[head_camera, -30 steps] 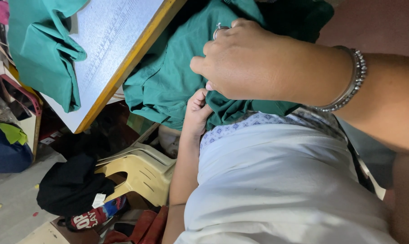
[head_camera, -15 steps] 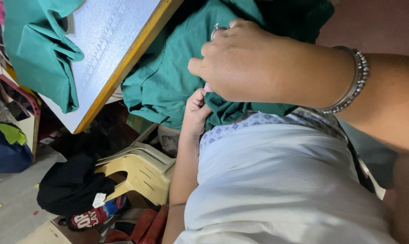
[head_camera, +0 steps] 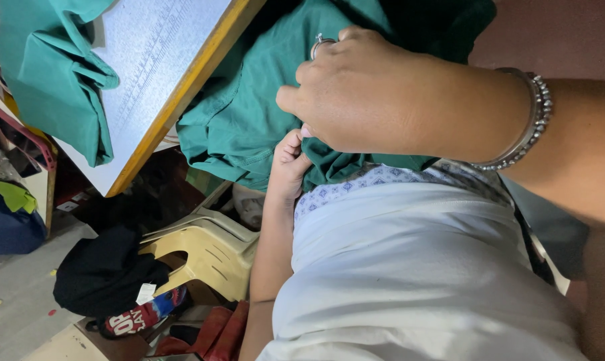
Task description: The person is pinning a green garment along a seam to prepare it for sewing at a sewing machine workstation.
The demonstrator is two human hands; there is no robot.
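Head view, looking down the person's front. The right hand [head_camera: 383,93], wearing a ring and a beaded bracelet [head_camera: 526,120], is lying knuckles-up on a green garment [head_camera: 242,113], its fingers curled and pressed together over a fold; whether the fingertips are pinching cloth underneath cannot be told. The left hand [head_camera: 288,164] is reaching up from below, closed into a loose fist that is gripping the garment's lower edge, just under the right hand and touching it. The garment is bunched in the person's lap, between the body and the yellow-edged worktable [head_camera: 182,93], with part of it hanging below the table edge.

Handling, as judged: the cloth is looking light, soft and limp, folding wherever unsupported and unlikely to slip from a pinch; hems and seamed edges are appearing the firmest places to take hold.

A second piece of green cloth [head_camera: 55,80] is draping over the table's far side. The table edge is running diagonally close beside the hands, limiting room on that side. Below, a stack of pale plastic chairs [head_camera: 202,247], a black garment [head_camera: 102,271] and other clothes are crowding the floor [head_camera: 15,294]. Freer space is lying toward the person's right.
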